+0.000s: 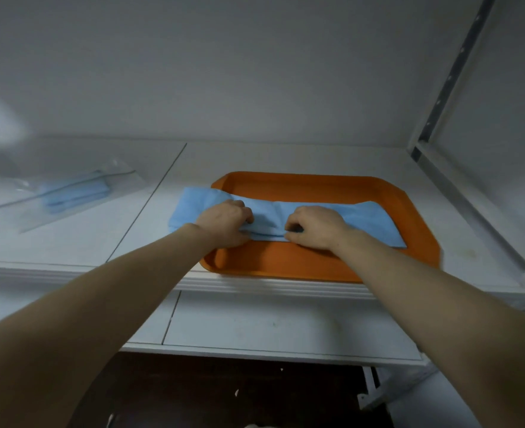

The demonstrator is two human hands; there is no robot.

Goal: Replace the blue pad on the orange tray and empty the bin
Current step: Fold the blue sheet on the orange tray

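On the white shelf, our two hands work a folded blue pad (313,211) that lies across the orange tray (310,186), its left end hanging over the tray's left rim onto the shelf (285,156). Our left hand (224,222) is closed on the pad's near fold, fingers curled under a layer; our right hand (315,227) pinches the same near edge just beside it, thumb and fingertips clamped on the sheet. We judge the step to be opening the pad out flat. To do it well, we should keep only the top layer pinched, draw it toward us and sideways evenly, and shift the pad rightward so it sits inside the rims. Both forearms reach forward, wrists low, knuckles up, hands close together near the pad's middle. A clear packet (69,193) with more blue material lies well apart to the left. No bin is in view.
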